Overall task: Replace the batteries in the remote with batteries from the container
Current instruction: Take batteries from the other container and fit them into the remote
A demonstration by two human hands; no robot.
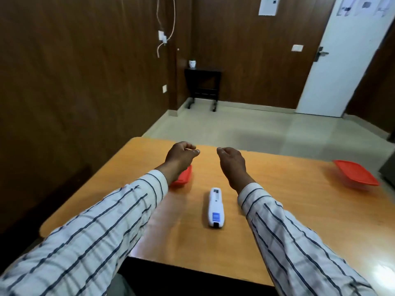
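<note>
A white remote (pixel 216 207) lies lengthwise on the orange table (pixel 288 206), back side up, with a blue label near its close end. Both of my arms reach out above the table beyond the remote. My left hand (pixel 180 155) hovers with loosely curled fingers and holds nothing. Under its wrist a red container (pixel 183 176) peeks out, mostly hidden by my arm. My right hand (pixel 230 161) also hangs in the air, fingers loosely curled and nothing in it. No batteries are visible.
A second red-lidded container (pixel 354 175) sits near the table's far right edge. Beyond the table lie a pale tiled floor, a small dark side table (pixel 203 86) with a white cup, and a white door (pixel 342 60).
</note>
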